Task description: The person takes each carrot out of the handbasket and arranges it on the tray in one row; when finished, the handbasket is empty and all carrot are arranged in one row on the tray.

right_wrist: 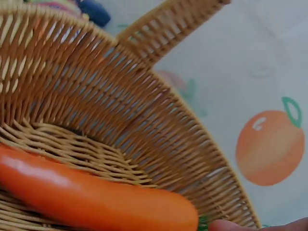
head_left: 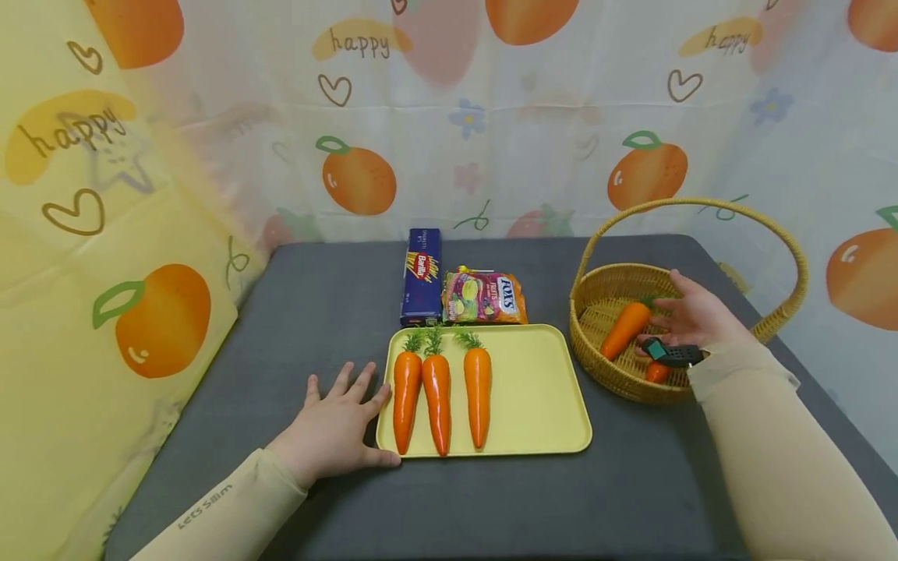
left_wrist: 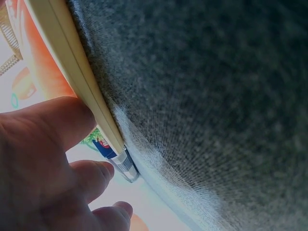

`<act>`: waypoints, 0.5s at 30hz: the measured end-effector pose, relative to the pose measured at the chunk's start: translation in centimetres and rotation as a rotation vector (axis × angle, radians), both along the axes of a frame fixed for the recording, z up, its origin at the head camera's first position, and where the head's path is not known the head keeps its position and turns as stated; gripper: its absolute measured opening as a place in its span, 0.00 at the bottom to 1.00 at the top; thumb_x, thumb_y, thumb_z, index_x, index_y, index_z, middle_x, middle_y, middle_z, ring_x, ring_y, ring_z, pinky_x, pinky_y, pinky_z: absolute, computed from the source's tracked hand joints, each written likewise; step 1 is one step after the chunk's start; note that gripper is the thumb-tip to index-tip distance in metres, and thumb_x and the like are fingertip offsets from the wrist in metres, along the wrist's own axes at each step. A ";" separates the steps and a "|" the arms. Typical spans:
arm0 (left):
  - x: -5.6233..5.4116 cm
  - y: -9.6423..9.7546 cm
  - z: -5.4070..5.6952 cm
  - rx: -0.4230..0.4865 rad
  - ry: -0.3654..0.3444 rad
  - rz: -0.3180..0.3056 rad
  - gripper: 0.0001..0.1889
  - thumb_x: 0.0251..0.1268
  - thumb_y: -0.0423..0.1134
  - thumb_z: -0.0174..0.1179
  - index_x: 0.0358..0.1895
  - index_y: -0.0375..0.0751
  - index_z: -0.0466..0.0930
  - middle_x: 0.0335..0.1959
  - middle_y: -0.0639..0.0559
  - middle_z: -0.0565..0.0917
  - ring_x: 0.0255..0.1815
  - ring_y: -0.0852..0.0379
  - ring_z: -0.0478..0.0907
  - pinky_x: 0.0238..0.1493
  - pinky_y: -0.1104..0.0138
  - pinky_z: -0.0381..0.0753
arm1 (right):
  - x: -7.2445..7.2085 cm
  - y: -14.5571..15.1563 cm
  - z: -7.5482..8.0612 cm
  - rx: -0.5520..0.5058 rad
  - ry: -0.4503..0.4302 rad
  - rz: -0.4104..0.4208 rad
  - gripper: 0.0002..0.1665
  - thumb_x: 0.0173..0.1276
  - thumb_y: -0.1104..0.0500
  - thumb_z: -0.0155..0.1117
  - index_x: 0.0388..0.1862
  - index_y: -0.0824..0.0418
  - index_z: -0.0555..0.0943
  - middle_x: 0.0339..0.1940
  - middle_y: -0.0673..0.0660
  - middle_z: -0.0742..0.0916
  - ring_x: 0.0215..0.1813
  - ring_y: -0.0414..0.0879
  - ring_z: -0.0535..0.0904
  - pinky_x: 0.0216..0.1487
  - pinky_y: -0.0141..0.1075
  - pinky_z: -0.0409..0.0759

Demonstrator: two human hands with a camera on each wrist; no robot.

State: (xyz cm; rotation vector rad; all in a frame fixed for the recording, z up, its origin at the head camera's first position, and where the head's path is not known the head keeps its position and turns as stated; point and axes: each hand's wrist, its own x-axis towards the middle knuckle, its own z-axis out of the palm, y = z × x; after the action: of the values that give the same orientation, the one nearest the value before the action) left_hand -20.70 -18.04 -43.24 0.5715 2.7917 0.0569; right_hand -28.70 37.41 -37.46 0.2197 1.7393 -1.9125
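My left hand lies with spread fingers at the left edge of the yellow tray, fingertip and thumb right at its rim. Three orange carrots with green tops lie side by side on the tray: a left one, a middle one and a right one. Over the wicker basket, my right hand reaches inside with loosely extended fingers. A carrot slants in there, its leafy end beside those fingers. Below the wrist, part of another carrot shows; the rest is hidden.
Behind the tray stand a blue spaghetti box and a colourful candy bag. The basket's tall handle arches over the right hand. A printed curtain closes off the back of the dark grey table.
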 end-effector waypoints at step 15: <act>-0.1 0.0 0.0 -0.004 -0.015 0.014 0.63 0.51 0.86 0.68 0.87 0.53 0.68 0.92 0.39 0.54 0.91 0.25 0.46 0.74 0.13 0.43 | -4.2 -4.2 -0.7 0.282 0.003 -0.100 0.50 0.91 0.37 0.34 0.93 0.63 0.29 0.92 0.74 0.43 0.90 0.65 0.57 0.83 0.54 0.69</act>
State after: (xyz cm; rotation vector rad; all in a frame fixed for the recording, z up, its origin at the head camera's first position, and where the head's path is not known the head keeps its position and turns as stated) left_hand -20.76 -18.04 -43.23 0.5482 2.7805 0.0586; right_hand -32.86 33.17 -38.16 0.4146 2.0318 -1.7284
